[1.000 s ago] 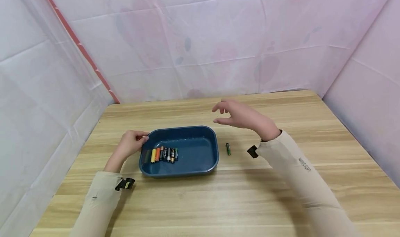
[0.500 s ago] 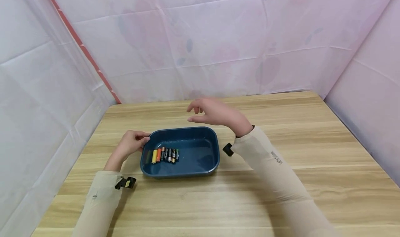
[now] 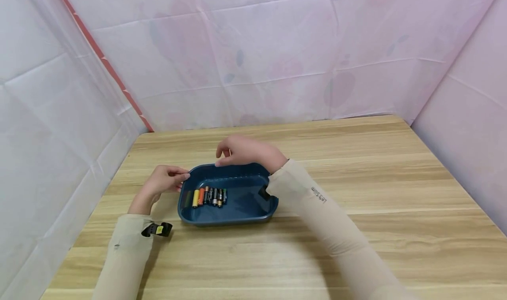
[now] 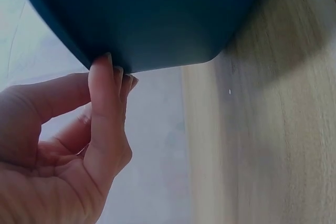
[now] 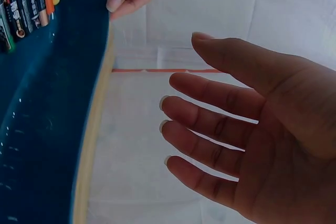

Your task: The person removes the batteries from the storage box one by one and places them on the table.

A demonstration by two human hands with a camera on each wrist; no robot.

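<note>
A dark blue tray (image 3: 237, 220) sits on the wooden table (image 3: 356, 168). Several batteries (image 3: 208, 196) lie in a row against its left inner side. My left hand (image 3: 183, 177) pinches the tray's far left corner; the left wrist view shows the left hand (image 4: 118, 72) with thumb and fingertips at the tray (image 4: 157, 14) edge. My right hand (image 3: 220, 157) hovers over the tray's far rim with fingers spread, holding nothing. In the right wrist view, the right hand (image 5: 181, 85) is empty, beside the tray (image 5: 47, 103) and the batteries (image 5: 23, 3).
Pale pink sheeting (image 3: 277, 62) walls the table at the back and both sides, with a red strip (image 3: 103, 62) at the left corner. My right forearm (image 3: 317, 207) lies across the tray's right end.
My right hand has swept left from beyond the tray's right end to over its far rim. The forearm now covers the green battery that lay right of the tray. The left hand stayed.
</note>
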